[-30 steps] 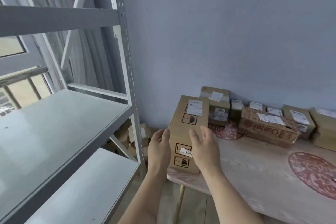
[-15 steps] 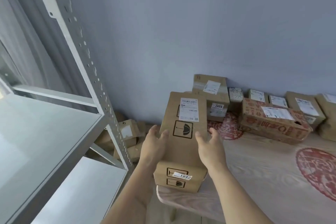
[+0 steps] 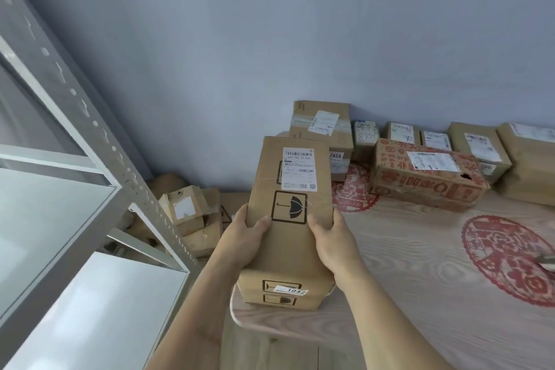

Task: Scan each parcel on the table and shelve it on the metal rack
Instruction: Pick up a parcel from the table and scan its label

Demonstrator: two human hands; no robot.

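A tall brown cardboard parcel [image 3: 289,228] with a white shipping label, an umbrella mark and a "1042" sticker stands at the near left corner of the wooden table [image 3: 420,294]. My left hand [image 3: 240,240] grips its left side, thumb over the front face. My right hand [image 3: 330,242] grips its right side the same way. The metal rack [image 3: 99,294] with white shelf boards stands to the left of the table.
Several more labelled parcels line the wall at the back of the table, among them a red-printed box [image 3: 426,177] and a taped box marked "2859" [image 3: 322,129]. Loose cardboard boxes [image 3: 192,213] lie on the floor between rack and table.
Both hands have closed round the sides of the tall parcel; before they only hovered beside it. The view has swung right and nearer to the table.
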